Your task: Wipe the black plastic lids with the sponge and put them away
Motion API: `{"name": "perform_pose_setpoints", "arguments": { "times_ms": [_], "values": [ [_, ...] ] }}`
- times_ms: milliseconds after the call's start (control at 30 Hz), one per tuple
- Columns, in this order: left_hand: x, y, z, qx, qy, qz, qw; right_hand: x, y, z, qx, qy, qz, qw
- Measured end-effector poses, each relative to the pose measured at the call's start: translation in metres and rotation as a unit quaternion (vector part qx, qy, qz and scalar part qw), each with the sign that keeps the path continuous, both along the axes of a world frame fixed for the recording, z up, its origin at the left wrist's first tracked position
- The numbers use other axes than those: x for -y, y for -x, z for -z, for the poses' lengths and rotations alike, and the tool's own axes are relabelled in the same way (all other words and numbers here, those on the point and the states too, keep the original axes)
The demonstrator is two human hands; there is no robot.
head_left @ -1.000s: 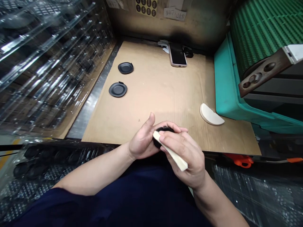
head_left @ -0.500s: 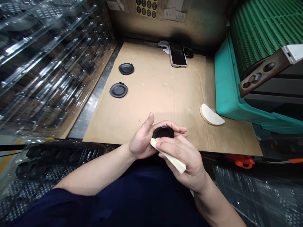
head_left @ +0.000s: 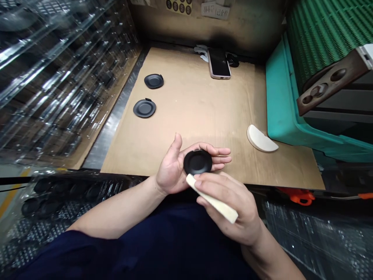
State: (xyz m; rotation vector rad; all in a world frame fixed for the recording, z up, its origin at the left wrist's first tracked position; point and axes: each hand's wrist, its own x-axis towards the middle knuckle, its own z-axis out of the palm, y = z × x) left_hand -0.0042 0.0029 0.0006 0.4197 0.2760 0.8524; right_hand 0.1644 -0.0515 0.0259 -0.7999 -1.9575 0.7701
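Two hands are holding things just above the near edge of a cardboard sheet point(head_left: 186, 116). The left hand point(head_left: 171, 167) is staying open, palm up, with its fingers lightly curled and its thumb pointing away, and a round black cap point(head_left: 197, 162) is lying flat across the palm and finger bases (the tab on its rim is mostly hidden). The right hand point(head_left: 230, 206) is gripping a cream strip point(head_left: 212, 198) between its thumb and fingers, closed firmly around it. The end of the strip is sitting just below the cap, though I can't tell whether they are touching.

Farther up, two more black caps point(head_left: 153, 81) point(head_left: 144, 108) are lying on the cardboard well apart from the hands, and a smartphone point(head_left: 219, 63) is resting face up near the back wall. A half-round cream piece point(head_left: 260, 139) is lying on the right, just beside a teal bin point(head_left: 281, 97), with a green ribbed belt point(head_left: 326, 39) rising behind it. Stacks of clear plastic trays point(head_left: 58, 77) are filling the left side, and a metal strip point(head_left: 116, 124) is running along the cardboard's left edge.
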Motion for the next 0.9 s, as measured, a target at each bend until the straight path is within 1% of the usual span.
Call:
{"name": "perform_pose_setpoints", "arguments": {
  "times_ms": [67,100,267,333,467,533,600,667,767,800,833,900],
  "values": [
    [0.0,0.0,-0.001,-0.006,-0.003,-0.005,1.0,-0.001,0.003,0.002,0.006,-0.01,0.046,0.999],
    [0.0,-0.001,-0.001,-0.012,-0.005,-0.007,1.0,-0.001,0.005,0.004,0.01,-0.015,0.058,0.998],
    [0.002,-0.001,0.0,-0.027,-0.023,-0.006,0.999,-0.005,0.019,0.014,-0.005,-0.06,0.078,0.995],
    [0.002,-0.001,0.001,-0.03,-0.027,-0.01,0.999,-0.003,0.022,0.018,-0.005,-0.067,0.087,0.994],
    [0.004,-0.003,0.002,-0.028,-0.019,-0.057,0.998,0.002,0.014,0.025,0.033,-0.082,0.098,0.991],
    [0.004,-0.003,0.004,-0.017,-0.012,-0.069,0.997,0.002,0.006,0.028,0.041,-0.1,0.132,0.985],
    [0.004,-0.003,0.005,-0.009,-0.005,-0.06,0.998,0.003,0.001,0.03,0.04,-0.111,0.166,0.979],
    [0.003,-0.003,0.005,-0.01,-0.005,-0.051,0.999,0.005,0.0,0.031,0.042,-0.113,0.161,0.98],
    [0.003,-0.002,0.005,-0.021,-0.01,-0.052,0.998,0.008,0.002,0.032,0.055,-0.111,0.107,0.986],
    [0.003,-0.002,0.005,-0.022,-0.009,-0.05,0.998,0.007,0.001,0.031,0.06,-0.114,0.101,0.987],
    [0.003,-0.001,0.005,-0.021,-0.007,-0.044,0.999,0.005,0.0,0.031,0.062,-0.119,0.105,0.985],
    [0.003,0.0,0.006,-0.021,-0.002,-0.014,1.0,-0.003,-0.006,0.03,0.062,-0.134,0.135,0.98]
  ]
}}
